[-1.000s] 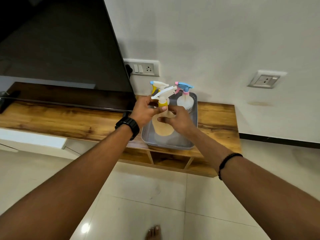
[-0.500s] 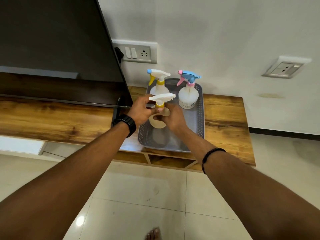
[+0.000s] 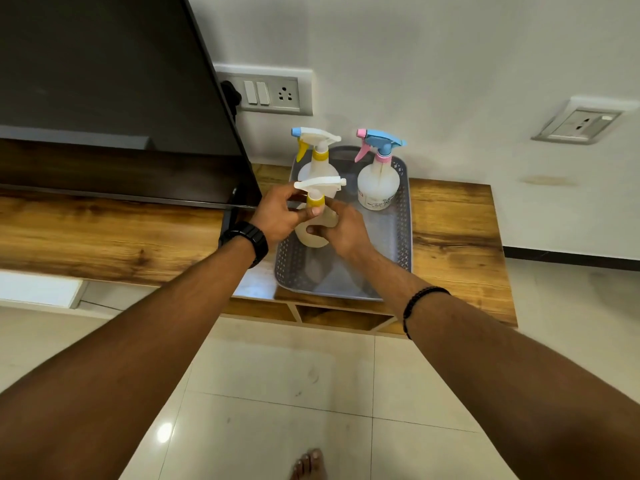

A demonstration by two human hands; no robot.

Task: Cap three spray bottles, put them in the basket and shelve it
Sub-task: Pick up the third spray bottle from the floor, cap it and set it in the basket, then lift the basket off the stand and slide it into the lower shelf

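Observation:
A grey perforated basket sits on the wooden TV unit. Two capped spray bottles stand at its back: one with a white and yellow head, one with a blue and pink head. Over the basket's left half I hold a third bottle. My left hand pinches its yellow collar under the white spray head. My right hand wraps the bottle's body, hiding most of it.
A large dark TV stands close on the left, its edge near my left hand. A switch and socket plate is on the wall behind, another socket to the right. Open shelf compartments lie under the top. Tiled floor below.
The view has shifted, so the basket and back bottles show more fully. My hands stay on the third bottle, whose spray head now sits level over the basket.

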